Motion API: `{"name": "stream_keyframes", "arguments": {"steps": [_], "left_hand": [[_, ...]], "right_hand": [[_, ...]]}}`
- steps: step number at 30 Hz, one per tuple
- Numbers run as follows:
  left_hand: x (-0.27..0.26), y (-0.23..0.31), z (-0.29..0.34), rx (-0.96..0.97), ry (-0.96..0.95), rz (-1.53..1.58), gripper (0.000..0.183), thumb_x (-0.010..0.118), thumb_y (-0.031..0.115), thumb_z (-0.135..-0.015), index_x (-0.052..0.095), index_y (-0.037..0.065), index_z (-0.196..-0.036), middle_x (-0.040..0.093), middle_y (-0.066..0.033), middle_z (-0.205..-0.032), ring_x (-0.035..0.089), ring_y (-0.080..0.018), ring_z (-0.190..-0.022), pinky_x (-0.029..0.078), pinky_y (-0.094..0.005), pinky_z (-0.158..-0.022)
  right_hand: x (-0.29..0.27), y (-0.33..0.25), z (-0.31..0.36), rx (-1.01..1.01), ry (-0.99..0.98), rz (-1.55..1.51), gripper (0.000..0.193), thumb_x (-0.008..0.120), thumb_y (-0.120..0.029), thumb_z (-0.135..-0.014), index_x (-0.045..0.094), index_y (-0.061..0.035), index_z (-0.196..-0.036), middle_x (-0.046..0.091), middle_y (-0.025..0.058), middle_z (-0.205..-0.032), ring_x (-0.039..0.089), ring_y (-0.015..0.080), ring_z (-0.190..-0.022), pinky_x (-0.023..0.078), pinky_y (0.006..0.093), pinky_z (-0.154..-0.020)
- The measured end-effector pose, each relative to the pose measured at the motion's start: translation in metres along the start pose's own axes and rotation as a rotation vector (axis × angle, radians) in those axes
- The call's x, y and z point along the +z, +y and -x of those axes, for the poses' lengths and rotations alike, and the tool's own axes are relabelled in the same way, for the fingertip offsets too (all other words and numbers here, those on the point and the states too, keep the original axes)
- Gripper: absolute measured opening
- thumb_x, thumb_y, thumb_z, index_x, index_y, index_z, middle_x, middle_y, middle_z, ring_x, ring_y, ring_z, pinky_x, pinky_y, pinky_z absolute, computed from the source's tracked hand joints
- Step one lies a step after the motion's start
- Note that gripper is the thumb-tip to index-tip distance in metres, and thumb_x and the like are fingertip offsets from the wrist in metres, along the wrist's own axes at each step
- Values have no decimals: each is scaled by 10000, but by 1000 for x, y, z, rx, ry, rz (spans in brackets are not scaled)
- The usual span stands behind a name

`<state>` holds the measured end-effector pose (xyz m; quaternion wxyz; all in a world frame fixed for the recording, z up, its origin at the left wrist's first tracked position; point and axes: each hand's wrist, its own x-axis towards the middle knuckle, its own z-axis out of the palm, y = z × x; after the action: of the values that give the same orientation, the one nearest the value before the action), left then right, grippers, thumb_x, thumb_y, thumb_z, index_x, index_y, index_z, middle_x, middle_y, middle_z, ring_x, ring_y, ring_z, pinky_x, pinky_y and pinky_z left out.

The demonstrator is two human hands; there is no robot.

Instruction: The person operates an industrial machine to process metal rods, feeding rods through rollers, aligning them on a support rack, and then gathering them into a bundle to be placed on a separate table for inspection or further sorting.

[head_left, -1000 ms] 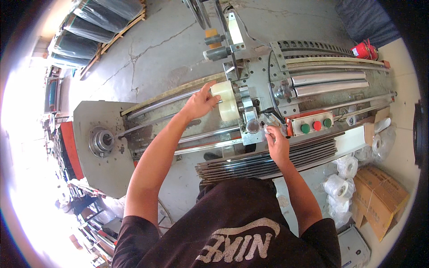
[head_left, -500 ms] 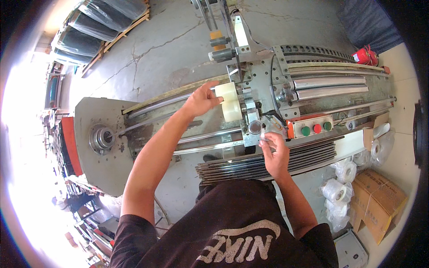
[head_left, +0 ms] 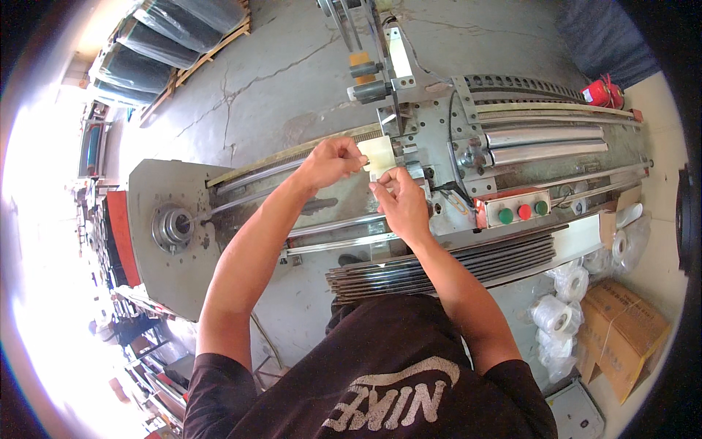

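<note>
Two cream-coloured rollers (head_left: 380, 151) sit one above the other on the machine's carriage (head_left: 437, 124); the lower one is mostly covered by my right hand. My left hand (head_left: 330, 162) is at the rollers' left side, its thumb and fingertips pinched together beside the upper roller. In front of the lower roller, my right hand (head_left: 406, 208) has its thumb and index finger closed in a pinch. What either pinch holds, if anything, is too small to make out. Both hands are above the machine's long metal rails (head_left: 322, 228).
Right of my hands is a control box (head_left: 510, 208) with green and red buttons. Dark thin rods (head_left: 439, 267) lie bundled on the near side. Metal cylinders (head_left: 545, 144) run along the right. A cardboard box (head_left: 621, 333) and plastic-wrapped rolls (head_left: 553, 314) are at lower right.
My right hand has moved up and left, from the carriage's near edge to the lower roller. My left hand stays beside the rollers, its fingers drawn closer together.
</note>
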<state>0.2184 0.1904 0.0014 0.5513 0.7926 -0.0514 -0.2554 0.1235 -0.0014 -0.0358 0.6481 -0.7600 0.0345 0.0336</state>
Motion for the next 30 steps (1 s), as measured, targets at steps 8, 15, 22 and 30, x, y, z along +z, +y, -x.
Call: {"name": "stream_keyframes", "arguments": {"steps": [8, 15, 22, 30], "left_hand": [[-2, -1, -2, -53, -18, -17, 249, 784, 244, -943, 656, 47, -1022, 669, -20, -820, 580, -103, -725, 459, -280, -648], [-5, 1, -2, -81, -16, -37, 563, 800, 289, -920, 597, -10, -1352, 681, -46, -878, 614, -135, -777, 496, -300, -704], [-5, -1, -5, -86, -37, -47, 290, 782, 270, -919, 768, 14, -1054, 671, -21, -806, 587, -113, -729, 488, -296, -669], [-4, -1, -6, -87, -8, -88, 254, 754, 288, -950, 792, 39, -988, 680, -18, -795, 574, -102, -732, 486, -285, -674]], "right_hand": [[9, 3, -13, 16, 27, -36, 259, 756, -164, -956, 562, -2, -1010, 735, 94, -881, 613, 114, -572, 476, 269, -528], [12, 1, -18, 68, 8, -93, 253, 760, -154, -952, 555, -16, -1002, 717, 75, -859, 600, 103, -579, 454, 265, -519], [13, -5, -14, 69, 9, -225, 227, 763, -120, -958, 557, -39, -1008, 695, 47, -882, 609, 89, -663, 491, 248, -569], [12, -8, -7, -17, -2, -356, 198, 743, -84, -967, 571, -32, -1051, 700, 59, -978, 638, 97, -721, 555, 253, -610]]}}
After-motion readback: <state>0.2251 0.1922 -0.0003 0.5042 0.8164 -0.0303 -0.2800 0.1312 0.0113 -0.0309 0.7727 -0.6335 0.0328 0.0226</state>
